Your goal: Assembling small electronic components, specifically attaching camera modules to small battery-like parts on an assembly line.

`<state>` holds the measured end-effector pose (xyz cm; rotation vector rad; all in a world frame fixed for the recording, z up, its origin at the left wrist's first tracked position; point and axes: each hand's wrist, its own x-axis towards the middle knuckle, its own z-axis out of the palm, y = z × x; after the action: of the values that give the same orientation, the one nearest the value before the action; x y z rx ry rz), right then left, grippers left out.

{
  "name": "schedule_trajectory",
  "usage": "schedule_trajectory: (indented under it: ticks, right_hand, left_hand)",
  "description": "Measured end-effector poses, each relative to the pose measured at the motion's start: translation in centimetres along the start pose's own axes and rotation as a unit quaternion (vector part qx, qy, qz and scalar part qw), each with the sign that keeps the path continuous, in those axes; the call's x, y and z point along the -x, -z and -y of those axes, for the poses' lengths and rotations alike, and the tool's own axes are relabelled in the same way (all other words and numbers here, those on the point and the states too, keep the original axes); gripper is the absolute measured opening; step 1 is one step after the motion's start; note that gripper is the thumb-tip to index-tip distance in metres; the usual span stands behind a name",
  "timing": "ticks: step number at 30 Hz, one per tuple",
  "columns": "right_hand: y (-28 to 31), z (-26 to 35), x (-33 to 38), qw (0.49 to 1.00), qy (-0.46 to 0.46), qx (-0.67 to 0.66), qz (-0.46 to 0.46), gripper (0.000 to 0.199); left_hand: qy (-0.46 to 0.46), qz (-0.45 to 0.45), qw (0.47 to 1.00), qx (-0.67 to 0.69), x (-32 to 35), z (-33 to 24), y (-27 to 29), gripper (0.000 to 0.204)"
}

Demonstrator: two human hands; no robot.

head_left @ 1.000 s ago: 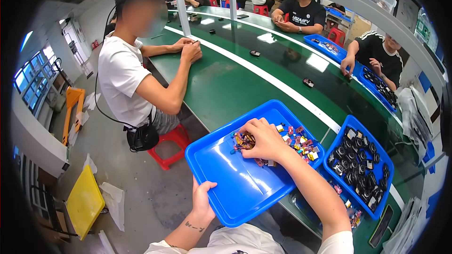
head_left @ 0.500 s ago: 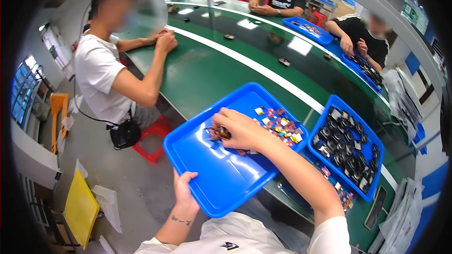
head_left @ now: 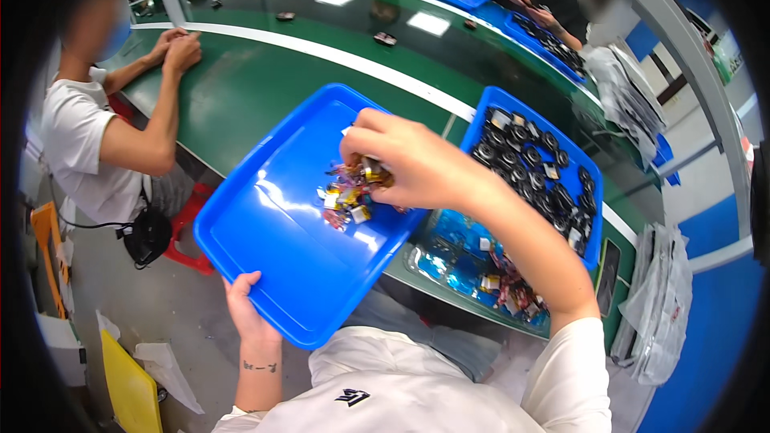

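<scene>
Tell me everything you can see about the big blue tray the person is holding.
The large blue plastic rectangular tray is shallow, with a raised rim and rounded corners, and its glossy floor reflects the lights. It is tilted, its far part over the green table edge, its near corner jutting past it. The left hand grips the near rim. A small heap of mixed colourful parts lies on its floor, where the right hand rests with fingers curled over them.

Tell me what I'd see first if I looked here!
The big shiny blue plastic tray in the middle catches the eye, tilted over the edge of the green table. The left hand grips its near edge, while the right hand scoops a pile of small colourful parts. To its right sits a second blue tray of round black parts.
</scene>
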<state>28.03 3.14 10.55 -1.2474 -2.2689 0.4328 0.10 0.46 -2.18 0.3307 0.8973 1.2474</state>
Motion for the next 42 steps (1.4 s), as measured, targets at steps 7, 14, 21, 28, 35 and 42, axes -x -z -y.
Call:
schedule_trajectory:
  ticks: [7, 14, 21, 28, 35, 42]
  right_hand:
    - [2.8, 2.1, 9.8, 0.984, -0.164, -0.004, 0.075, 0.031]
    - [2.8, 2.4, 11.8, 0.96, -0.157, 0.204, 0.106, 0.032]
    - [-0.3, 1.2, 6.0, 0.974, -0.148, 0.163, -0.06, 0.06]
    - [-7.5, 0.0, 0.4, 0.922, -0.249, 0.295, -0.038, 0.101]
    - [-6.8, -0.4, -1.7, 0.936, -0.262, 0.235, 0.002, 0.116]
    - [-6.9, 0.3, -2.1, 0.946, -0.195, 0.216, 0.145, 0.096]
  left_hand:
    - [0.03, -0.036, 0.999, 0.008, -0.2, 0.0, 0.8, 0.039]
    - [0.049, -0.031, 0.998, 0.027, 0.0, -0.1, 0.6, 0.039]
    - [0.029, -0.035, 0.999, 0.02, 0.1, -0.2, 0.2, 0.037]
    - [0.04, -0.017, 0.999, 0.022, 0.3, -0.2, 0.1, 0.041]
    - [0.023, -0.03, 0.999, 0.018, 0.5, -0.2, 0.1, 0.044]
    - [0.017, -0.029, 0.999, 0.023, 0.6, -0.2, -0.6, 0.042]
